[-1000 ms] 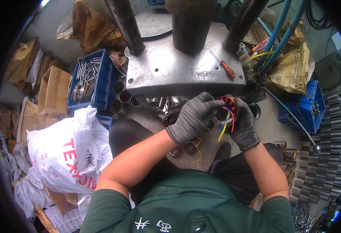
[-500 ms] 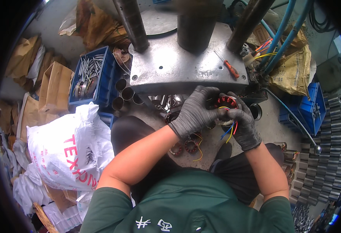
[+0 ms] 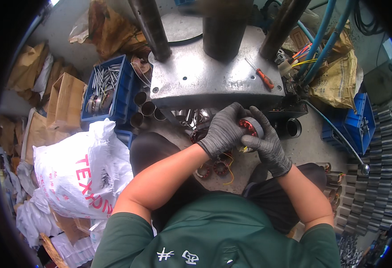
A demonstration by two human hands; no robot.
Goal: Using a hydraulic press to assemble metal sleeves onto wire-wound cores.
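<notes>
Between my two gloved hands is a motor stator [image 3: 255,125], a grey metal ring with red windings inside, tilted in front of the press's steel table [image 3: 213,91]. My left hand [image 3: 225,130] grips its left side, fingers curled. My right hand [image 3: 271,147] wraps its right side, with the fingers over the top and the thumb below. A bit of yellow wire shows by the right thumb; the other lead wires are hidden. Beneath my hands, more stators [image 3: 220,168] with red windings and a yellow wire lie on the floor.
An orange-handled screwdriver [image 3: 264,79] lies on the steel table between the dark press columns [image 3: 153,33]. At left stand a blue bin [image 3: 123,96] of metal rods and a white sack [image 3: 77,169]. Metal sleeves [image 3: 372,178] are stacked at right, near a ball-ended lever [image 3: 364,169].
The stator has turned, so its outer metal ring now shows and the coloured wires have mostly dropped from sight. My right hand has shifted left and changed its hold.
</notes>
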